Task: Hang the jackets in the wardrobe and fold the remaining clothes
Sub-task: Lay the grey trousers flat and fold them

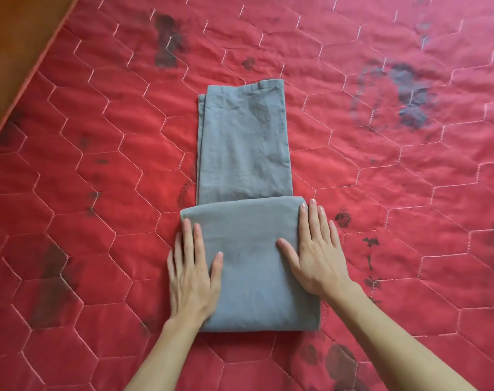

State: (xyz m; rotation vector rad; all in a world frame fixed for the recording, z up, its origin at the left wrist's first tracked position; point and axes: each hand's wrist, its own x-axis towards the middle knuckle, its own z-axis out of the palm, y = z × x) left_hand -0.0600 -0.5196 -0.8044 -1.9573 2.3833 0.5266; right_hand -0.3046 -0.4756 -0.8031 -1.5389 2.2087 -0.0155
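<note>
Item: grey trousers [244, 153], laid lengthwise near the middle of the red quilted bed cover [409, 193], with the near end doubled over into a wider folded block and the far end squared off. Left hand [193, 266] and right hand [316, 249]: grip spread, fingers straight, palms pressing flat, each straddling a side edge of the block and pinching nothing. Risks, as judged: the soft fold may spring open once the pressure lifts. The block overhangs the narrower layers beneath on both sides, so a further fold could come out skewed. Sideways smoothing might drag the lower layers out of line. Edges: the cover's border and a wooden strip [20, 38] at far left, well apart from the garment. Room: the cover runs on broadly to left, to right and beyond the far end.
</note>
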